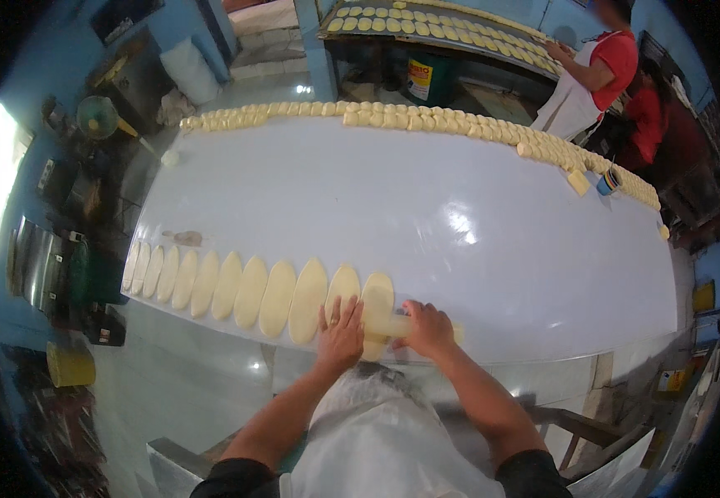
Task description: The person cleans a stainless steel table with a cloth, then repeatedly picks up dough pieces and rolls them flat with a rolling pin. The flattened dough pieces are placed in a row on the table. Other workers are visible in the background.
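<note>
A pale rolling pin [385,327] lies across the nearest flattened oval dough piece [377,295] at the front edge of the white table [426,216]. My left hand [341,334] rests flat with fingers spread on the pin's left end and the dough. My right hand [428,329] is curled over the pin's right part. A row of several flattened oval dough pieces [235,286] runs leftward from my hands along the front edge.
A long line of small dough pieces [426,121] edges the table's far side. A blue cup [608,182] and a dough block [578,183] sit at far right. A person in a red shirt and white apron [588,83] stands by a tray shelf of dough rounds [443,29].
</note>
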A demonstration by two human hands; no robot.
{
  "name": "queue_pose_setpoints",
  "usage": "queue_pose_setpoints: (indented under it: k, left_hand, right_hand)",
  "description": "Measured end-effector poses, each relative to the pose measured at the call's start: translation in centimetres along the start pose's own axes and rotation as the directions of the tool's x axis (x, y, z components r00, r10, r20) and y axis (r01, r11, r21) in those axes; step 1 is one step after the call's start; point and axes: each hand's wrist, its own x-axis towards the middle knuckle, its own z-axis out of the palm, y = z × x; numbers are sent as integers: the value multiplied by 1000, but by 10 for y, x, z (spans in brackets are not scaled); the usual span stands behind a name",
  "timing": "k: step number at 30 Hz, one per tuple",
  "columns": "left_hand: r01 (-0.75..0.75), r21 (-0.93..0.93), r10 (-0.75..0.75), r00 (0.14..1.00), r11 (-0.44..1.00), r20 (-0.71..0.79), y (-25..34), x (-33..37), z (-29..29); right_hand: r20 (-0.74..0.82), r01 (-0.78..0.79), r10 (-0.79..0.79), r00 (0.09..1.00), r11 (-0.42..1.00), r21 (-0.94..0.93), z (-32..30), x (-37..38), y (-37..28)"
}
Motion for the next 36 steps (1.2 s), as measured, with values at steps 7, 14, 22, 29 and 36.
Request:
queue_pose_setpoints:
  k: [7,14,22,29,36]
  left_hand:
    - [-10,-9,9,998,1000,-54,-12,188,1]
    - [-83,-332,-9,964,940,-266,-31,322,20]
    - [-30,3,30,963,1000,-267,-60,527,14]
    - [-44,343,105,981,938,-163,-47,605,18]
    - [-65,-92,28,934,994,-355,-35,489,-9]
  right_hand:
    - [81,-82,86,993,996,-45,-47,91,12]
    - [-53,-254,262,964,960,121,-60,88,77]
    - [-213,-653,677,704,736,179,-58,1,137]
    - [-239,-682,722,650,692,235,-59,-1,142]
    - [-233,-665,698,677,716,214,-64,-6,143]
